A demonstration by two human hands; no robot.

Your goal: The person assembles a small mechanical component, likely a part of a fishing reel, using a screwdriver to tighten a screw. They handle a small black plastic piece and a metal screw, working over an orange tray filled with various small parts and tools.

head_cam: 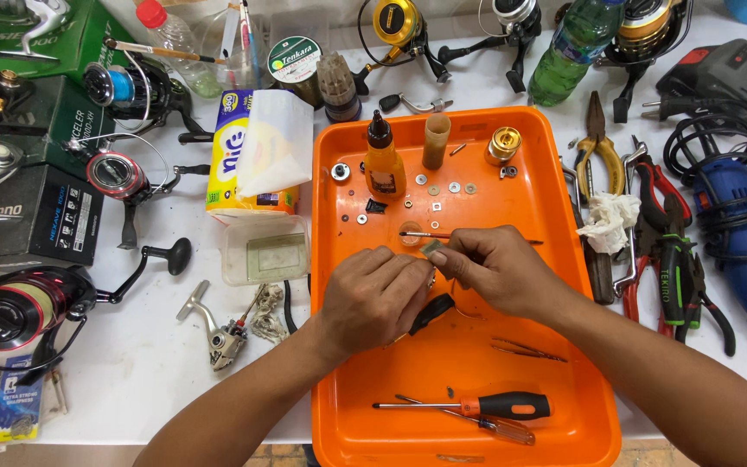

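Pinching a small reel part (432,249) between right hand (496,270) and closed left hand (375,298) over the orange tray (581,406); brush (425,234) lying near.

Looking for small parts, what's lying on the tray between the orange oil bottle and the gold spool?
In the head view, between the orange oil bottle and gold spool stand a tan tube and a few small washers on the orange tray.

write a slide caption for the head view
Both hands, left hand and right hand, meet over an orange tray of washers, a brush and screwdrivers, fishing reels around.
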